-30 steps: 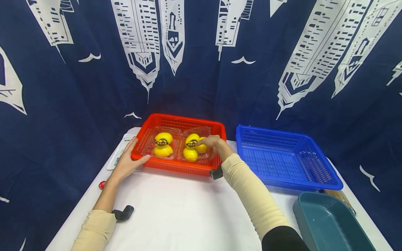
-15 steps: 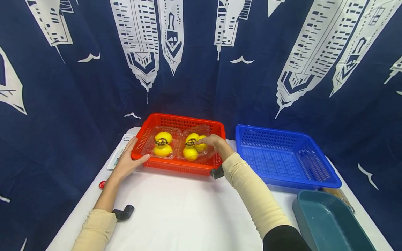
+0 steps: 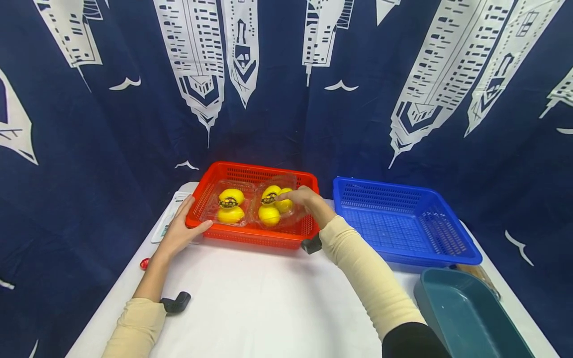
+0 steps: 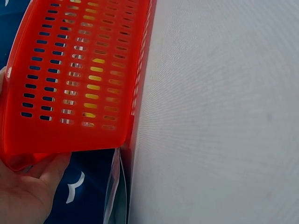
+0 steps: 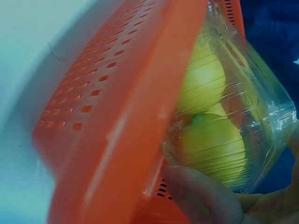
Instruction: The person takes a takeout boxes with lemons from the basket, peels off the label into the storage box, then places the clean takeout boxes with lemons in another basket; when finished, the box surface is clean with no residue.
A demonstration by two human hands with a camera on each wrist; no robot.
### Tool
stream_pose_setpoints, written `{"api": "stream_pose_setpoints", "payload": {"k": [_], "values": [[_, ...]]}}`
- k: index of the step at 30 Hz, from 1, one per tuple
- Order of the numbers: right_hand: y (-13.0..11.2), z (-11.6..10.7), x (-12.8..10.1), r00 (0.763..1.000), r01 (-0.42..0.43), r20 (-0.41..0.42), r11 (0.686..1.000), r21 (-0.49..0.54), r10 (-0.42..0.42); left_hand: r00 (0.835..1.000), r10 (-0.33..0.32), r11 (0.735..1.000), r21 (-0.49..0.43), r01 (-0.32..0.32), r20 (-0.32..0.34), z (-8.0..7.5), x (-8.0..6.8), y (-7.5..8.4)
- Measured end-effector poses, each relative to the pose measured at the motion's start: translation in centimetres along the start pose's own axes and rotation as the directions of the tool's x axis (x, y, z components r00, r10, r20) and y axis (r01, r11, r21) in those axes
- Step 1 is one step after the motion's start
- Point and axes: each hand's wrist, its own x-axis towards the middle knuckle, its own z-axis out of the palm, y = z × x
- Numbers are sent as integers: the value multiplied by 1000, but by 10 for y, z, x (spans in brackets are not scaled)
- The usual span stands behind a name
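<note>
My left hand (image 3: 180, 232) grips the left front corner of a red basket (image 3: 255, 235), thumb along the front and fingers along the left side. In the left wrist view the thumb (image 4: 56, 170) touches the rim's corner. Two clear plastic boxes of yellow lemons with dark labels lie side by side in the basket. My right hand (image 3: 305, 199) reaches over the right side and holds the right-hand clear box of lemons (image 5: 212, 135) by its edge; this box looks slightly tilted. The left-hand box of lemons (image 3: 231, 215) is untouched. Part of the right fingers is hidden.
A blue basket (image 3: 385, 223) stands right of the red one. In front of it is a dark teal tub (image 3: 474, 303). A small red object (image 3: 144, 264) and a white packet (image 3: 167, 219) lie near the table's left edge. Behind hangs a navy printed curtain (image 3: 286, 129).
My right hand has tilted the right-hand box of lemons, its far right side now higher. The left hand keeps its place on the basket. The view has shifted slightly.
</note>
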Motion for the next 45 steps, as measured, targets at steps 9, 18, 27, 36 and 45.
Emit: {"api": "stream_pose_setpoints", "payload": {"k": [9, 18, 27, 36, 45], "values": [[-4, -12, -21, 998, 57, -24, 998, -34, -58, 1000, 4, 1000, -2, -4, 2, 1, 0, 2], [0, -27, -47, 996, 73, -40, 996, -49, -75, 1000, 1, 1000, 6, 0, -4, 1, 1, 0], [10, -40, -75, 994, 84, -61, 996, -28, -86, 1000, -2, 1000, 11, 1, 4, 0, 0, 1], [38, -58, -104, 990, 136, -53, 990, 45, -134, 1000, 12, 1000, 3, -12, -5, 3, -1, 1], [74, -71, -127, 986, 164, -35, 985, 56, -162, 1000, 6, 1000, 9, -6, -1, 2, -4, 4]]}}
